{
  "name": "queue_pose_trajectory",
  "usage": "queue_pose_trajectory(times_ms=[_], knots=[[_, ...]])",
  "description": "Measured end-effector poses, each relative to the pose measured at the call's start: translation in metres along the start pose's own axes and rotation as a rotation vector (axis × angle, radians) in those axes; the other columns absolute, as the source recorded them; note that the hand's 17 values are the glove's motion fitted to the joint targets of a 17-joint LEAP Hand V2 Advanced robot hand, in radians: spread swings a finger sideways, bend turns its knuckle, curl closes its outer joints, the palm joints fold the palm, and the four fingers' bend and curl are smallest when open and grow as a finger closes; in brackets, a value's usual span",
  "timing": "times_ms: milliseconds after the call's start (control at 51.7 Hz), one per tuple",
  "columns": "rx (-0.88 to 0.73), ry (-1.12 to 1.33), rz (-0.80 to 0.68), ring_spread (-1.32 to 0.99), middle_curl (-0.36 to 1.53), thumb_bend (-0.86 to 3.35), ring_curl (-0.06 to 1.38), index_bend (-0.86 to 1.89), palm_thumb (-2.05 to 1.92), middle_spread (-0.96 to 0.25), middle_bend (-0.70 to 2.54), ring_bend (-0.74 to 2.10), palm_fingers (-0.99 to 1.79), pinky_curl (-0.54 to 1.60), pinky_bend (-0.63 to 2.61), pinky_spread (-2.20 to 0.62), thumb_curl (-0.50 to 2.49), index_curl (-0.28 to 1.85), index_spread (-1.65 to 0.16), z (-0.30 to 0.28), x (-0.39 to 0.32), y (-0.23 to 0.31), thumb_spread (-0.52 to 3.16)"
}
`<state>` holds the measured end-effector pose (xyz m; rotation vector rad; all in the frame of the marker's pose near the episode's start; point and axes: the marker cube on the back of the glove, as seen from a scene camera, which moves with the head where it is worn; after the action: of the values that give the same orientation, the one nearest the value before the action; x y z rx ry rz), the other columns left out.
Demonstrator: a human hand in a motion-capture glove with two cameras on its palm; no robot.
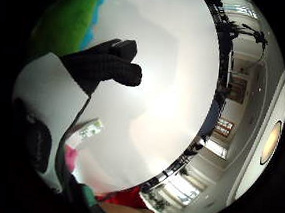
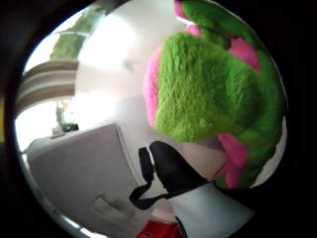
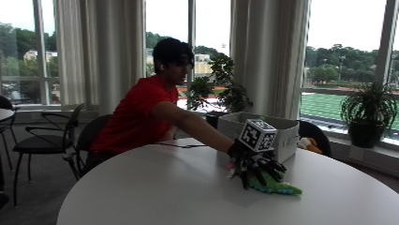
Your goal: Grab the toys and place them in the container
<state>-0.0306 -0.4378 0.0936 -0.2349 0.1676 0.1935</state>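
Note:
A green plush toy with pink patches (image 3: 280, 189) lies on the round white table (image 3: 156, 187), just in front of a grey fabric container (image 3: 227, 126). My gloved right hand (image 3: 255, 165) is down on the toy, its fingers (image 1: 106, 65) bent over the near end. The toy's far end sticks out past the hand onto the table. In the thumb side palm view the green and pink toy (image 2: 208, 89) sits close to the palm, with the grey container (image 2: 84, 168) beyond it. The toy's green edge (image 1: 64, 22) shows behind the fingers in the little finger side view.
A small orange plush toy (image 3: 306, 144) lies behind the container on its right side. Potted plants (image 3: 368, 115) stand by the windows. A black chair (image 3: 47, 140) stands left of the table. The person's other hand is out of sight.

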Motion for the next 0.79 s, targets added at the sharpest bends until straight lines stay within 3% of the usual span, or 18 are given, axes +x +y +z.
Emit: queue_pose_trajectory(times_ms=[252, 368, 503, 581, 793], knots=[[-0.051, 0.084, -0.018, 0.04, 0.21, -0.01, 0.44, 0.03, 0.01, -0.03, 0.18, 0.53, -0.08, 0.37, 1.5, 0.01, 0.28, 0.06, -0.37, 0.0, -0.002, -0.005, 1.06], [-0.084, 0.058, -0.035, 0.01, 0.23, -0.01, 0.47, 0.16, 0.03, -0.05, 0.17, 0.67, 0.03, 0.35, 1.46, -0.07, 0.28, 0.09, -0.41, 0.0, -0.006, 0.003, 1.15], [0.037, 0.025, -0.022, -0.14, 0.19, 0.08, 0.45, 0.47, 0.18, -0.1, 0.13, 0.74, 0.54, 0.32, 1.42, -0.28, 0.29, 0.19, -0.43, 0.004, -0.01, 0.023, 1.3], [0.134, 0.064, -0.026, -0.29, 0.25, 0.24, 0.47, 0.5, 0.5, -0.22, 0.31, 0.85, 0.88, 0.31, 1.34, -0.35, 0.41, 0.21, -0.43, 0.006, -0.007, 0.038, 1.24], [0.162, -0.049, -0.012, -0.42, 0.36, 0.25, 0.53, 0.67, 0.67, -0.36, 0.52, 0.92, 1.13, 0.33, 1.14, -0.42, 0.57, 0.33, -0.44, -0.008, 0.006, 0.066, 0.88]])
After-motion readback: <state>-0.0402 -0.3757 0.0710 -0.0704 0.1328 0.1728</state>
